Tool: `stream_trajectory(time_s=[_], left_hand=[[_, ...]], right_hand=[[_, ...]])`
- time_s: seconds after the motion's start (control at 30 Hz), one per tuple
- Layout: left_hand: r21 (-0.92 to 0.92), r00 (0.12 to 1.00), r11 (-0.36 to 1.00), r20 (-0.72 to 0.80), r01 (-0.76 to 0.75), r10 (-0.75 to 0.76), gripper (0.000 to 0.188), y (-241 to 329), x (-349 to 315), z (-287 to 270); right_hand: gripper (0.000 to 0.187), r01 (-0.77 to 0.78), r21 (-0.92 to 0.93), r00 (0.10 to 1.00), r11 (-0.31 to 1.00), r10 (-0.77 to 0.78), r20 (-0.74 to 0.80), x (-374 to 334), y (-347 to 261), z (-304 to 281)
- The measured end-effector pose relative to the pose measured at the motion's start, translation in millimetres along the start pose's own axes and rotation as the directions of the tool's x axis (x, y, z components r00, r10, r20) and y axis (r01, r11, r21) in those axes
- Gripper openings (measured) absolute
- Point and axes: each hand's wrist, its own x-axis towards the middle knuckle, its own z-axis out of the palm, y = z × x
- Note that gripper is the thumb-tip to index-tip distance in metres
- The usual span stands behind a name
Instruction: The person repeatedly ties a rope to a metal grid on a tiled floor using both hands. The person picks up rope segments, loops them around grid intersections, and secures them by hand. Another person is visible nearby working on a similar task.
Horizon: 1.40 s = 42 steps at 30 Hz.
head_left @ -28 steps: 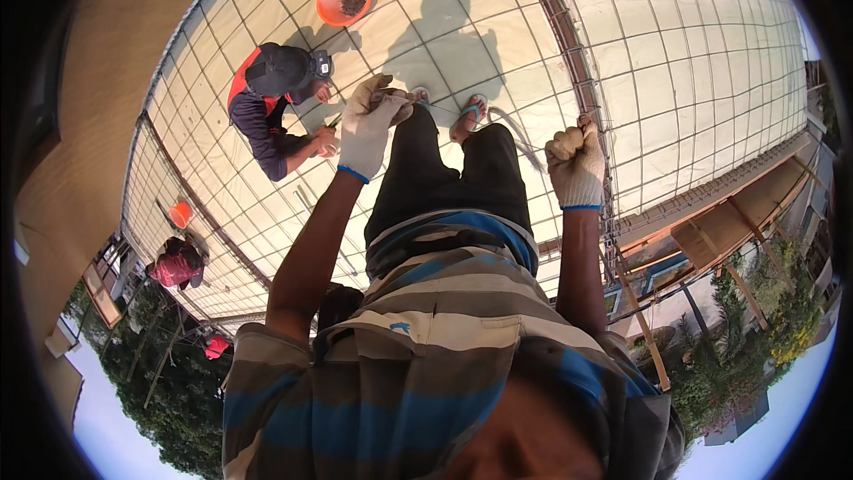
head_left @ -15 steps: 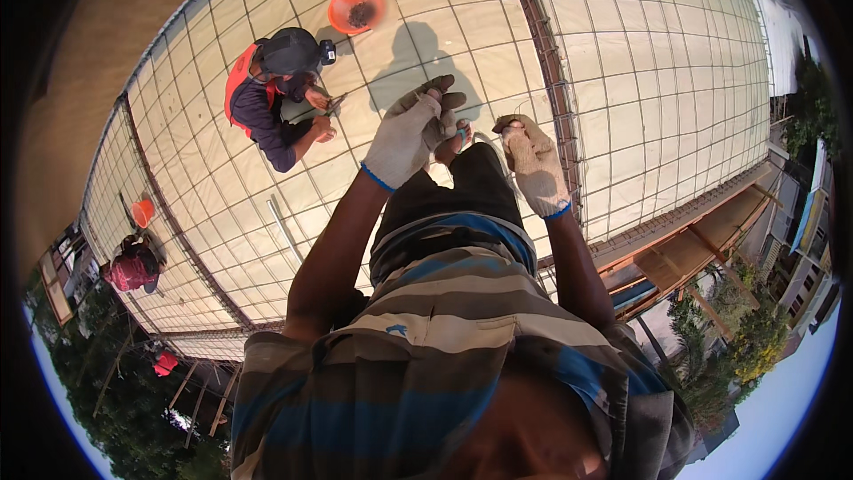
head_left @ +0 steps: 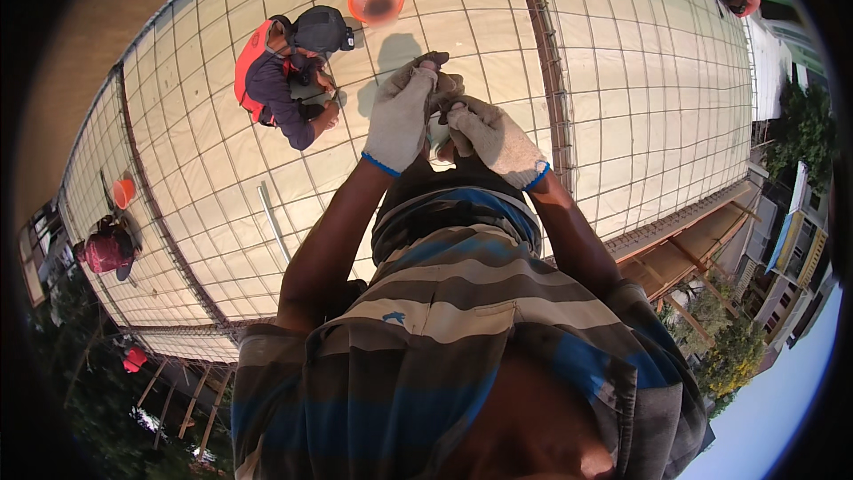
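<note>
My left hand (head_left: 404, 111), in a whitish knitted work glove with a blue cuff and dirt-darkened fingertips, is closed with its fingers curled and thumb pressed in. Beside it, my right hand (head_left: 499, 135) wears a matching glove and is pinched shut, its fingertips meeting those of the left. Whatever lies between the fingertips is too small and too dark to make out. Both hands are raised in front of my body, above a grid of steel reinforcing bars (head_left: 458, 4) laid over pale yellowish sheeting (head_left: 644, 124).
A co-worker (head_left: 289, 80) in a red vest and dark cap crouches at the left over the grid. Behind stands an orange bowl (head_left: 377, 2). A long bar cage (head_left: 553, 71) runs to my right; a light rod (head_left: 273, 220) lies left. Another person (head_left: 108, 247) works farther left.
My right hand has come in from the right and now meets my left at the fingertips. The view has shifted slightly; the co-worker stays crouched.
</note>
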Motion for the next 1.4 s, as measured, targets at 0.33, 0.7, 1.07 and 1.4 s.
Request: stream_trajectory(time_s=[0.33, 0.7, 1.07, 1.4], left_hand=[[-0.812, 0.985, 0.57, 0.173, 0.128, 0.024, 0.031, 25.8, 24.5, -25.3], [-0.903, 0.945, 0.422, -0.068, 0.078, -0.32, 0.029, -110.9, 56.9, -88.2], [0.823, 0.841, 0.535, 0.418, -0.19, -0.345, 0.022, -148.5, 15.7, -51.9], [0.095, 0.634, 0.627, -0.061, 0.773, -0.771, 0.035, -178.8, 9.9, -42.6]], right_hand=[[0.05, -0.394, 0.722, 0.913, 0.568, 0.152, 0.379, -0.9, 77.4, 28.4], [0.038, 0.428, -0.189, 0.767, 0.884, -0.466, -0.441, 10.1, 121.7, 59.2], [0.028, 0.451, -0.238, 0.879, 0.86, -0.475, -0.048, -1.1, 96.6, -3.4], [0.027, 0.305, -0.289, 0.877, 0.908, -0.385, -0.286, 10.0, 121.9, -49.9]])
